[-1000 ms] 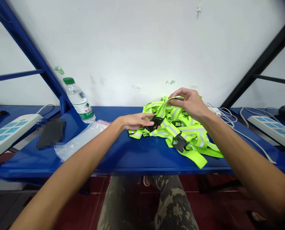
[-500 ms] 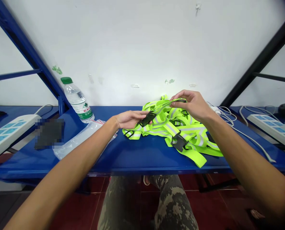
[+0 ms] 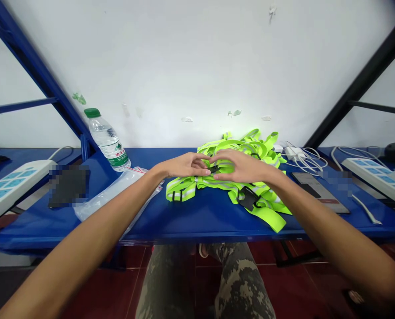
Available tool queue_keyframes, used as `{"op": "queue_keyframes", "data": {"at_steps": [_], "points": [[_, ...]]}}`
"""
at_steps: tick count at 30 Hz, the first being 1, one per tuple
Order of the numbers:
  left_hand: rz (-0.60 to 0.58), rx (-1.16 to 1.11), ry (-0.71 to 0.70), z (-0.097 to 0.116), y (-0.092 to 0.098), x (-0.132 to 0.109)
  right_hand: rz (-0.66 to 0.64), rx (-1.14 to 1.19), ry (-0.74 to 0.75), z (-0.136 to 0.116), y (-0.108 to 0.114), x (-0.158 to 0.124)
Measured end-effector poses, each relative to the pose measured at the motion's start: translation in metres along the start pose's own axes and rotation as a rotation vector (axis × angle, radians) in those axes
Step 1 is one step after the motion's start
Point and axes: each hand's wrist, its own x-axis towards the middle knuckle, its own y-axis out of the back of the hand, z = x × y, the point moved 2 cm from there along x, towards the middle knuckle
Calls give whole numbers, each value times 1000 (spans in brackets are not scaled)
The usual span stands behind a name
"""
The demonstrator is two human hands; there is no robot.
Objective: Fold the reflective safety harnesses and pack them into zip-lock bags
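Lime-yellow straps with silver reflective stripes (image 3: 180, 191) lie in a loose heap on the blue table. My left hand (image 3: 187, 165) is closed at the heap's left side, its thumb and fingers around a small black buckle (image 3: 213, 169). From the right, my right hand (image 3: 242, 166) curls its thumb and index finger about the same buckle, their tips close to the left fingers. The palm hides part of its grip. Below the right hand, a larger black buckle (image 3: 248, 197) rests on the heap, with a flat strap end lying toward the table's front.
A green-capped water bottle (image 3: 107, 139) stands at the back left, near a clear plastic bag (image 3: 99, 199) and a blurred dark item (image 3: 69, 184). On the right are a phone-like slab (image 3: 320, 192) and white cables (image 3: 312, 161). Power strips (image 3: 21, 179) flank the table.
My right hand has moved left and down to meet my left hand. The straps it held up have dropped onto the heap. The slab on the right has come into view.
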Motion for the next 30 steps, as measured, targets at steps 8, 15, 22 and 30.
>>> {"op": "queue_keyframes", "data": {"at_steps": [8,15,22,30], "points": [[86,229,-67,5,-6,-3,-72,-160,54,5,-17,4],[172,480,-133,8,-11,-6,-55,-184,70,0,-19,3],[298,594,-185,3,-22,-5,-58,-270,45,-1,-23,6],[133,594,-79,-10,-31,2,-132,-311,11,-4,-32,3]]}}
